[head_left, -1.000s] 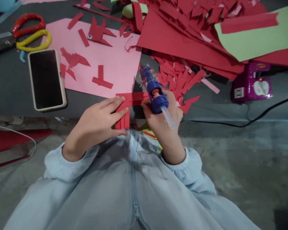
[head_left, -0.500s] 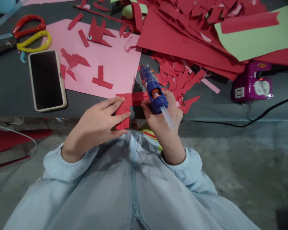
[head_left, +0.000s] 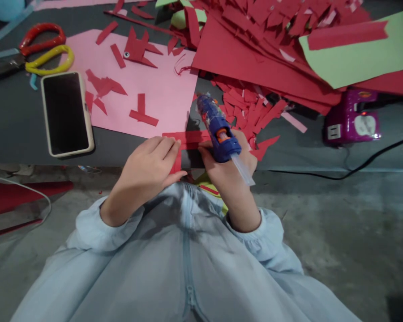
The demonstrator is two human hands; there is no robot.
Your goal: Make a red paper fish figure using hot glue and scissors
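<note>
Some strips (head_left: 193, 140) hide under left hand (head_left: 149, 163), fingers together; right hand (head_left: 227, 170) grips glue gun (head_left: 216, 121).

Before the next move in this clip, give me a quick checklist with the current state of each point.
1. Left hand on the red paper strips: ok.
2. Glue gun in the right hand: ok.
3. Gun's front end pointing away from the jacket: ok.
4. Glue stick showing at the gun's rear: ok.
5. Gun hot: cannot tell.
6. Scissors and phone apart from both hands: ok.
</note>
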